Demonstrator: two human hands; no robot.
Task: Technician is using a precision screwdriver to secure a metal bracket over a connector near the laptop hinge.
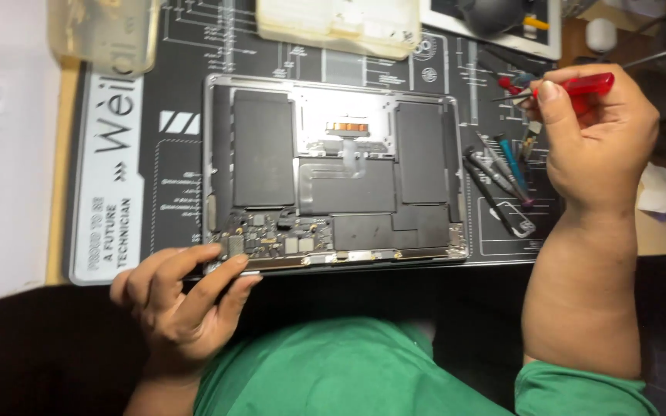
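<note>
An opened grey laptop [333,173] lies bottom-up on a black repair mat [179,154], its dark battery cells and circuit board exposed. My left hand [183,296] rests at the laptop's near left corner, fingertips touching the edge by the circuit board, holding nothing. My right hand [591,135] hovers to the right of the laptop, closed around a red-handled screwdriver [580,85] whose tip points left.
Several hand tools [502,181] lie on the mat right of the laptop. A translucent plastic parts box [341,27] and a yellowish container [105,35] stand at the far edge. White surface at the left, crumpled tissue [664,189] at the right.
</note>
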